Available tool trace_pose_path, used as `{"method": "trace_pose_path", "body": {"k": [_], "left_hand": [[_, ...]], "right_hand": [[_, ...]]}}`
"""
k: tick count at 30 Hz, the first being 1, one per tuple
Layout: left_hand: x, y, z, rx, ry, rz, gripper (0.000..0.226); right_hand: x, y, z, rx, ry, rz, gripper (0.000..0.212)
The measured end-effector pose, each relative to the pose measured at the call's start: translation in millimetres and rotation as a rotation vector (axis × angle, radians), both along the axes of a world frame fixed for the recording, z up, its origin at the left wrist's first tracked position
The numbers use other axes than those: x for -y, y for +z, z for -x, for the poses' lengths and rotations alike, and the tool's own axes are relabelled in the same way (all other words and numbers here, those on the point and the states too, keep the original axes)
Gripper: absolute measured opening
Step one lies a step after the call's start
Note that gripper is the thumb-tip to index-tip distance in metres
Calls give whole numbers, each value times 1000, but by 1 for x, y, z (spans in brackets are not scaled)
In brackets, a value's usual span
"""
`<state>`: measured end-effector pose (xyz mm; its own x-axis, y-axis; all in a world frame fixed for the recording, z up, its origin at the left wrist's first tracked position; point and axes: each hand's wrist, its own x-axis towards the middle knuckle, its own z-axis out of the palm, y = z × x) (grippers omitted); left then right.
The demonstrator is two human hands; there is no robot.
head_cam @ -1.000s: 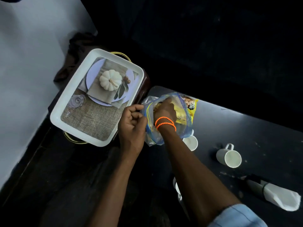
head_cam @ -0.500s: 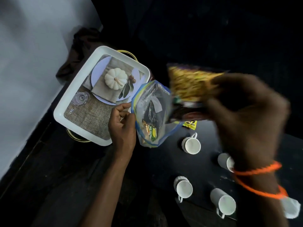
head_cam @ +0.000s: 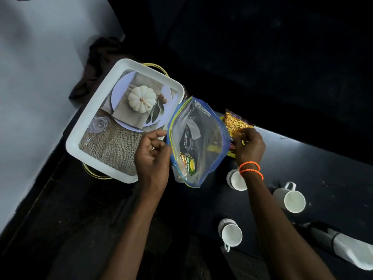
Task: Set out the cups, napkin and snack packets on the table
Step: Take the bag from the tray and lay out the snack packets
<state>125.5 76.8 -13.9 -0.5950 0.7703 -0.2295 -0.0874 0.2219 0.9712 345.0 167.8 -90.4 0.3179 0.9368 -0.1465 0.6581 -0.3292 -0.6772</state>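
Both hands grip: left hand pinches the zip bag, right hand half-hides a snack packet.

Overall: dim, underexposed; the black table and the ground beyond the tray sink into near-black.
Light: cool, from left of the tray, where the wall is the brightest area.
Highlights: tray rim, cups and napkin right of the tray stand out pale; soft sheen on the bag.
Shadows: heavy above and below the tray, detail lost.
Sharpness: centre fairly crisp; hands unblurred.
Edges: wide-angle stretch, wall line bows, corners soft and grainy.
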Motion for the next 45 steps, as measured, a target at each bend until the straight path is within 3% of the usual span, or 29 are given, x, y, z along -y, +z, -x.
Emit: {"method": "trace_pose_path", "body": {"k": [2,5,8,10,13,14,16,18,24,28,32,34,37,39,42,45], "left_hand": [[0,1,-2,12,-20,-7,31],[0,2,-4,42,-23,3,29],[2,3,-7,48,-21,6,29],[2,4,-8,44,-12,6,30],[2,8,-11,15,1,-12,28],[2,8,-11,1,10,-21,28],[3,8,-10,-21,43,-19,29],[4,7,-11,-20,68,1,29],[5,-1,-14,-77,109,58,32],[4,-6,-4,-88,228,115,29],[7,-9,11,-127,287,143,21],[7,-8,15,-148,298,154,19],[9,-4,18,-114,333,141,25],[11,-2,21,-85,340,133,25],[13,2,27,5,346,96,25],[12,7,32,71,326,67,29]], "right_hand": [[-4,12,-4,42,-69,-77,22],[-5,66,5,-24,-128,-355,19],[8,120,34,-185,98,-419,10],[14,130,64,-206,369,-175,11],[20,100,114,111,673,385,32],[24,85,127,150,678,525,47],[32,61,141,38,592,686,64],[40,43,146,5,522,691,62],[40,45,140,79,482,573,32],[31,106,120,100,558,456,35],[30,193,73,-197,618,108,46],[20,213,48,-311,521,-79,48],[-6,192,25,-241,268,-194,52],[-18,154,23,-164,242,-175,55],[-21,87,32,-57,449,-86,61],[-8,32,48,261,826,-114,62]]}}
